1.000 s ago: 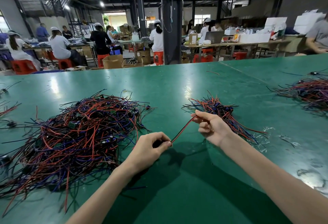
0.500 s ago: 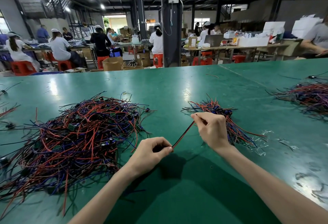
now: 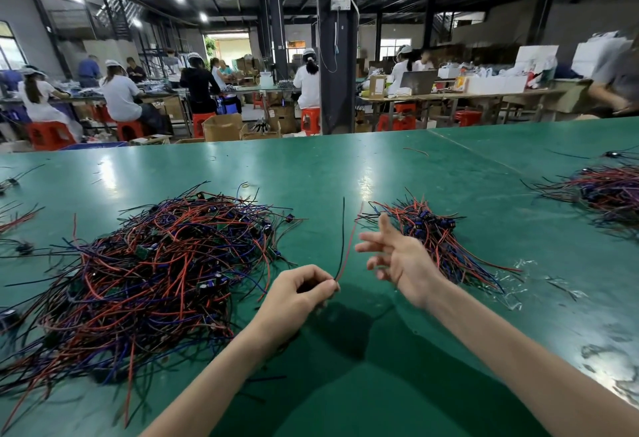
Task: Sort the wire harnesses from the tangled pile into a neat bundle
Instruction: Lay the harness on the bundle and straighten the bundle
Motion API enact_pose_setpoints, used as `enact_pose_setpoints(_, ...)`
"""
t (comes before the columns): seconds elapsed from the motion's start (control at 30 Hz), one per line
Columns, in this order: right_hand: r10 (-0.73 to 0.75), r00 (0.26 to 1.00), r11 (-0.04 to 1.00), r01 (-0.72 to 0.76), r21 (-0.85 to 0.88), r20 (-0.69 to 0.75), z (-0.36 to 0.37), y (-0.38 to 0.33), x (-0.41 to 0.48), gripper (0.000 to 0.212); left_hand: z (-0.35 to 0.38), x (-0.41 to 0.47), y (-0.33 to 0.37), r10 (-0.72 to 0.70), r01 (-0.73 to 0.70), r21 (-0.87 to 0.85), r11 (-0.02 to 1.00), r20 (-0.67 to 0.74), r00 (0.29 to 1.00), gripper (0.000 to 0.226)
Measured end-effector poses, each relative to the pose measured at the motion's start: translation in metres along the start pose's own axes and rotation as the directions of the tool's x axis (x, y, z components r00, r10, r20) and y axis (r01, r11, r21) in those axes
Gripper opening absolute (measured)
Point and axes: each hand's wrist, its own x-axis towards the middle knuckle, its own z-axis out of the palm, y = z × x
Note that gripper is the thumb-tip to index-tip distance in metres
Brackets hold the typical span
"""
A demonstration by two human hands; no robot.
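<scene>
A big tangled pile of red, blue and black wire harnesses (image 3: pixel 145 274) lies on the green table (image 3: pixel 345 173) to my left. A smaller, neater bundle (image 3: pixel 428 229) lies to the right of centre. My left hand (image 3: pixel 299 293) pinches the lower end of one harness (image 3: pixel 345 239), whose red and black wires stand up free between the two heaps. My right hand (image 3: pixel 397 256) hovers beside that harness with fingers spread, in front of the bundle, holding nothing.
Another heap of wires (image 3: pixel 608 194) lies at the table's right edge, and loose wires (image 3: pixel 17 218) at the far left. Clear plastic scraps (image 3: pixel 518 284) lie right of the bundle. Beyond the table's far edge people sit at other benches around a dark pillar (image 3: pixel 337 56).
My right hand has let go of the harness's far end and opened. The harness, stretched between both hands before, now stands up from my left hand alone.
</scene>
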Motion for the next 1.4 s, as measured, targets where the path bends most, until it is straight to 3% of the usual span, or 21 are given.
enact_pose_setpoints(0.07, 0.015, 0.995, 0.997, -0.007, -0.079, 0.101, 0.012, 0.009, -0.008, 0.051, 0.001, 0.002, 0.001, -0.031, 0.026, -0.088, 0.996, -0.052, 0.998, 0.020)
enact_pose_setpoints(0.17, -0.026, 0.980, 0.980, 0.065, -0.190, 0.199, 0.028, 0.024, -0.021, 0.026, 0.001, 0.003, 0.000, -0.045, 0.039, -0.089, 0.995, -0.064, 0.997, 0.022)
enact_pose_setpoints(0.3, -0.081, 0.981, 0.979, 0.112, -0.173, 0.177, 0.034, 0.030, -0.024, 0.009, 0.003, 0.001, -0.002, -0.068, 0.063, -0.086, 0.994, -0.058, 0.996, 0.020)
enact_pose_setpoints(0.47, -0.115, 0.992, 0.989, 0.120, -0.084, 0.059, 0.028, 0.021, -0.018, 0.012, 0.010, 0.003, 0.000, -0.219, 0.216, -0.325, 0.921, 0.029, 0.975, 0.006)
enact_pose_setpoints(0.6, -0.075, 0.996, 0.997, 0.074, 0.014, 0.041, 0.022, 0.017, -0.015, 0.016, 0.007, 0.000, -0.001, -0.230, 0.234, -0.262, 0.936, 0.046, 0.972, 0.007)
enact_pose_setpoints(0.87, -0.020, 0.964, 1.000, 0.021, 0.001, 0.266, 0.028, 0.024, -0.018, 0.025, 0.004, -0.001, 0.003, -0.214, 0.208, -0.289, 0.934, 0.011, 0.977, 0.008)
enact_pose_setpoints(1.17, -0.070, 0.968, 0.997, 0.078, -0.024, 0.242, 0.022, 0.017, -0.015, 0.016, 0.005, -0.002, 0.006, -0.184, 0.182, -0.293, 0.938, 0.021, 0.983, 0.015)
enact_pose_setpoints(1.4, -0.071, 0.975, 0.997, 0.077, -0.021, 0.209, 0.019, 0.014, -0.012, 0.014, 0.001, -0.002, 0.003, -0.195, 0.199, -0.281, 0.939, 0.042, 0.980, 0.008)
